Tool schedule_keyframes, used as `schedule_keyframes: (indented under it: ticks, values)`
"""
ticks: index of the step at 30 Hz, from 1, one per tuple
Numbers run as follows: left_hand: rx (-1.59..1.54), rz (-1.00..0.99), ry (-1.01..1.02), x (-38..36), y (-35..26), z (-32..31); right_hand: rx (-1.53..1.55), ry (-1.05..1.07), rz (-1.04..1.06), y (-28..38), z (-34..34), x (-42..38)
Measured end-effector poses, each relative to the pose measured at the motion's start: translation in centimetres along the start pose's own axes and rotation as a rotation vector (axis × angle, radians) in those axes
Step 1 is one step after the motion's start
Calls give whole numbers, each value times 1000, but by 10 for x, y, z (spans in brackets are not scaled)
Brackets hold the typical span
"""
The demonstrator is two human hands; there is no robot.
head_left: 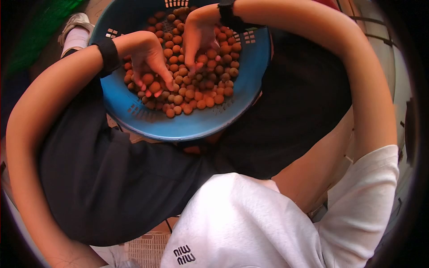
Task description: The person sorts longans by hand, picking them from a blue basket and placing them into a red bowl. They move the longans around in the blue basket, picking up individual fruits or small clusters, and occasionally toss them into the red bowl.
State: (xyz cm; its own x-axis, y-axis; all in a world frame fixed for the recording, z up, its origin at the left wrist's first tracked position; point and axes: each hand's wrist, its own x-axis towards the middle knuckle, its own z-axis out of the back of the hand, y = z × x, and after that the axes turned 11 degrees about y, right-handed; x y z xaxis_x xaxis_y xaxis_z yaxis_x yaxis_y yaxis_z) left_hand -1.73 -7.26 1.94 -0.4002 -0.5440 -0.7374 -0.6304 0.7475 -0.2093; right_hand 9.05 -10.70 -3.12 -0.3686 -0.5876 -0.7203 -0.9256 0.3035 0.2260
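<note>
Small round brown fruits that look like longans [190, 94] fill the bottom of a blue plastic basket [178, 130] with slotted sides. My left hand [149, 56] is down among them on the left, its fingers curled under a few longans and its thumb pointing down. On the right of the pile, my right hand [199, 42] cups several more, with fingertips showing between the fruits. Both hands are inside the basket, a short gap apart. Part of the right fingers is hidden behind the longans.
The basket sits between my legs, which are in black shorts [111, 178]. A light shoe [76, 24] is beside its upper left rim. Below, a woven, light-coloured seat or basket surface [145, 250] shows. Pale bags or boxes [380, 53] stand at the right.
</note>
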Motion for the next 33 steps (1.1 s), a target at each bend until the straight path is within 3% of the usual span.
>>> schedule_keyframes:
  ticks: [3, 6, 9, 10, 13, 15, 17, 19, 22, 25, 26, 29, 31, 33]
  values:
    - [106, -15, -240, -2, 11, 0, -7, -119, 99, 0, -33, -43]
    - [125, -16, -150, -1, 16, 11, 112, -301, 200, -15, -44, -79]
    - [218, 80, -211, -13, 13, 7, 206, -476, 527, -70, -43, -134]
    - [202, -9, -154, -2, 20, 19, 392, -698, 605, -85, -61, -156]
    - [197, -36, -254, -2, 24, 18, 853, -1252, 981, -156, -120, -202]
    - [190, -3, -246, -8, 25, 17, 695, -1007, 1223, -239, -149, -215]
    - [187, 39, -228, -8, 22, 15, 795, -1038, 1129, -283, -194, -207]
    - [200, 75, -227, -9, 19, 15, 1097, -1256, 920, -294, -238, -183]
    - [267, 150, -268, -16, 14, 13, 1242, -1319, 977, -335, -280, -145]
    - [278, 100, -263, -24, 10, 12, 1327, -1338, 621, -317, -295, -134]
    - [270, 61, -260, -27, 11, 12, 1362, -1406, 219, -305, -288, -136]
    - [302, -145, -553, -63, 1, -7, 1088, -1486, -114, -307, -264, -162]
    - [366, -319, -781, -75, 1, 1, 920, -1699, 231, -251, -243, -185]
    - [492, -601, -1062, -80, 3, 18, 821, -1589, 820, -190, -222, -197]
